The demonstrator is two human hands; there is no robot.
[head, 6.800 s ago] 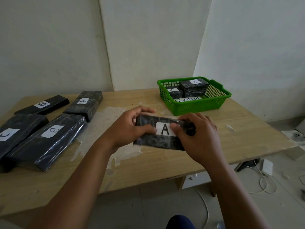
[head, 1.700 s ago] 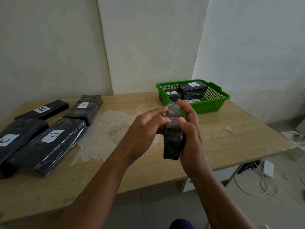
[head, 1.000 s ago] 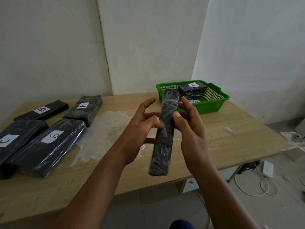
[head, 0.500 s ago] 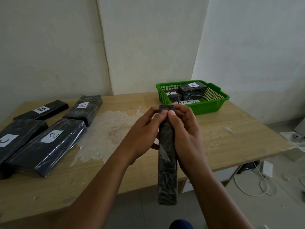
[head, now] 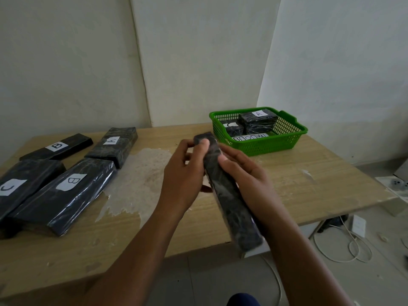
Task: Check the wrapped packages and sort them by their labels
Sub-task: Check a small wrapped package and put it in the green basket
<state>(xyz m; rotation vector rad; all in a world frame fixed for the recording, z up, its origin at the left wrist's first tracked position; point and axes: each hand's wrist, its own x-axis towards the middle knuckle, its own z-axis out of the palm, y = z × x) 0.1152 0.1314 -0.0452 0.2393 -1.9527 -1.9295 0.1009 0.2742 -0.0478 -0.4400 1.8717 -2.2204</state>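
Observation:
I hold a long black wrapped package (head: 229, 202) edge-up above the table's middle; its label is hidden. My left hand (head: 183, 175) grips its far end from the left, thumb on top. My right hand (head: 247, 177) grips it from the right, thumb pressed on its upper face. On the table's left lie several black packages: two labelled B (head: 57, 146) (head: 70, 181), one labelled A (head: 111, 141) and one labelled C (head: 11, 187). A green basket (head: 284, 141) at the back right holds an A package (head: 258, 120) and a C package (head: 233, 128).
The wooden table (head: 309, 180) has a worn pale patch (head: 141, 177) in its middle. Its front edge runs below my forearms. A white paper label (head: 250, 137) lies in the basket. White cables (head: 337, 241) and a plug lie on the floor at right.
The package has tilted: its near end swung right and its far end leaned left, still held on edge by both hands. My thumbs have shifted along its top.

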